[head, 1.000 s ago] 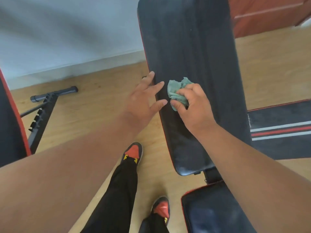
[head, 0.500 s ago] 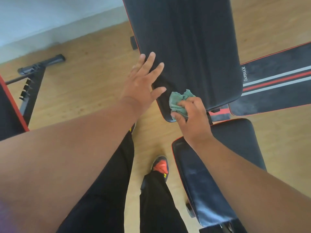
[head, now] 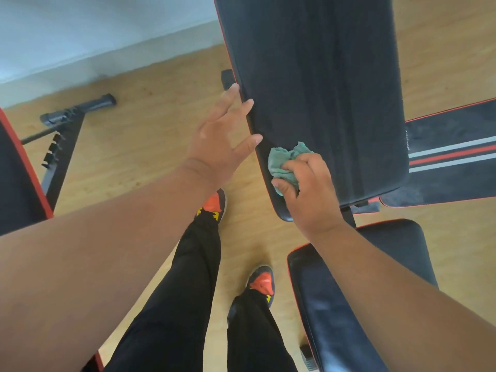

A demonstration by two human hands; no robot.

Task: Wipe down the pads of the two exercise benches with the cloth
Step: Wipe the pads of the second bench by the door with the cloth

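Observation:
The long black back pad (head: 322, 89) of one exercise bench runs up the middle of the view, with its shorter seat pad (head: 335, 312) below it. My right hand (head: 308, 194) grips a crumpled green cloth (head: 284, 162) and presses it on the back pad's lower left corner. My left hand (head: 220, 140) lies with straight, spread fingers against the pad's left edge. A second bench's black pad with red trim (head: 16, 170) shows at the far left.
The second bench's black metal frame and foot bar (head: 67, 116) stand on the wooden floor at left. A dark mat with red and white stripes (head: 451, 154) lies at right. My legs and orange shoes (head: 212, 205) are between the benches. A white wall runs along the top left.
My right hand has drawn the cloth down the back pad from its middle to its lower left corner. My left hand stays spread at the pad's left edge.

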